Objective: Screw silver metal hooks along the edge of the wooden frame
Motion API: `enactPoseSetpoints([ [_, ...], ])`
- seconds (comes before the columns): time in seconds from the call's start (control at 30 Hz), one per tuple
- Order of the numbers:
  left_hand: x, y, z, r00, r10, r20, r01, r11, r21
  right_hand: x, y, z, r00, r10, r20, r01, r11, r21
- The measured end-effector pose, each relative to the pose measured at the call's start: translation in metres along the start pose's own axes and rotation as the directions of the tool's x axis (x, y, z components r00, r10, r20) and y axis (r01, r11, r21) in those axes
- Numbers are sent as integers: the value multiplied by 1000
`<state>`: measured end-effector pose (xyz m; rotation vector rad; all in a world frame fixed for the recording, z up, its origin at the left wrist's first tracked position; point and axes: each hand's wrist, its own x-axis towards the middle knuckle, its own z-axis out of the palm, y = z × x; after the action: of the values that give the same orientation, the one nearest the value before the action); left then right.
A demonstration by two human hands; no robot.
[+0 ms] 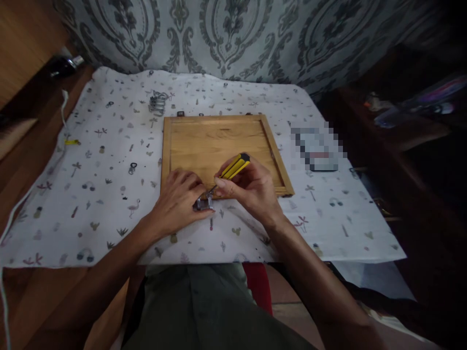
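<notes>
A wooden panel with a raised frame (215,146) lies flat on the cloth in front of me. My right hand (257,189) is closed round a yellow-and-black screwdriver (234,167), held at a slant with its shaft pointing down to the left. The screwdriver's tip is at a small metal fitting (204,203) on the panel's near edge; its exact kind is hard to make out. My left hand (178,199) rests over that edge, its thumb and fingers gripping the fitting from the left. Part of the panel's near edge is hidden by both hands.
Several metal pieces (157,104) lie bunched beyond the panel's left corner. A pixelated flat object (319,150) is to its right. The patterned white cloth (120,228) covers the table. A white cable (31,192) runs along the left edge, near a small yellow item (72,142).
</notes>
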<state>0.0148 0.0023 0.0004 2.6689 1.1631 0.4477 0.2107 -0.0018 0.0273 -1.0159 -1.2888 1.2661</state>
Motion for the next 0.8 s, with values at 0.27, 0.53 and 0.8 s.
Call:
enactPoseSetpoints([
  [0.27, 1, -1, -1, 1000, 17, 4, -17, 999, -31, 7, -4, -5, 998, -12, 61, 15, 999, -42],
  [0.53, 2, 0, -4, 1000, 8, 30, -8, 1000, -21, 19, -7, -2, 985, -4, 175, -2, 999, 34],
  [0.8, 2, -1, -4, 1000, 19, 12, -18, 999, -42, 21, -5, -3, 981, -73, 180, 71, 997, 17],
])
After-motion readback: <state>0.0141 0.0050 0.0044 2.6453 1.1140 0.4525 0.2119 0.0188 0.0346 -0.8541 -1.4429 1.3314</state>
